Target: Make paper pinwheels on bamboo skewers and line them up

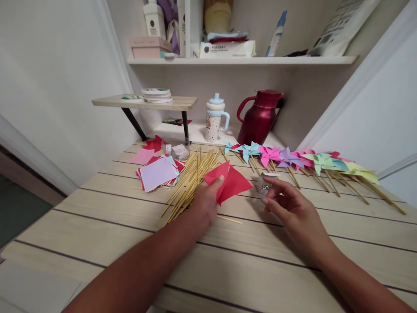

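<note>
Red paper [236,184] pinched in your left hand [207,200], forearm [146,258] crossing the surface's [257,278] near edge; your right hand's [295,204] grip half-parted beside clear box [262,186], contact unclear.

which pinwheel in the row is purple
The purple pinwheel beyond the right hand, immediately right of a bright pink pinwheel; it alone shows purple blades, the others being blue, pink, red, green or yellow.

The pale slatted table [241,265] is strewn with thin sticks [186,184], piled paper squares [160,174] and small containers [180,151], while paper pinwheels [288,157] are lined up on the right.
</note>
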The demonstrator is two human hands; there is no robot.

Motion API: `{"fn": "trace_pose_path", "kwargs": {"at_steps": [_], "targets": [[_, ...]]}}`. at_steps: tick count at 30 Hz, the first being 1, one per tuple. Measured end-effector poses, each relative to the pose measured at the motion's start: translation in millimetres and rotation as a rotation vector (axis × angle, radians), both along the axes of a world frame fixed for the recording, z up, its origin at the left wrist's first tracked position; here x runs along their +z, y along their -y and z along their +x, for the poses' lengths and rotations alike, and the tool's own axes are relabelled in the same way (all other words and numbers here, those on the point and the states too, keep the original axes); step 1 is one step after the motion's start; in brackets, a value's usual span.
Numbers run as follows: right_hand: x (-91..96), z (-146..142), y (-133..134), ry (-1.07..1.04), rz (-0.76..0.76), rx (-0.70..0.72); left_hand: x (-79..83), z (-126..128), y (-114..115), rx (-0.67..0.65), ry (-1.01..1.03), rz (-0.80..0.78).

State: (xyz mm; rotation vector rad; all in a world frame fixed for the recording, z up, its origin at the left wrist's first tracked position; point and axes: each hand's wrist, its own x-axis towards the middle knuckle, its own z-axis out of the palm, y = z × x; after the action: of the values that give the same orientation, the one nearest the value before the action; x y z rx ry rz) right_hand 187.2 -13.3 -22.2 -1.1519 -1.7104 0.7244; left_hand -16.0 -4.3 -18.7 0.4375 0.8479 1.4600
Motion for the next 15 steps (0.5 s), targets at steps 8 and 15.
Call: {"fn": "trace_pose_path", "kwargs": {"at_steps": [8,15], "targets": [[4.1,-21.9,23.4,0.388,0.500,-0.037,14.0,5.6,5.4,-0.031,0.091,0.080],[-8.7,-28.5,21.8,0.602,0.505,-0.063,17.5,11.2,9.9,-0.063,0.218,0.059]]}}
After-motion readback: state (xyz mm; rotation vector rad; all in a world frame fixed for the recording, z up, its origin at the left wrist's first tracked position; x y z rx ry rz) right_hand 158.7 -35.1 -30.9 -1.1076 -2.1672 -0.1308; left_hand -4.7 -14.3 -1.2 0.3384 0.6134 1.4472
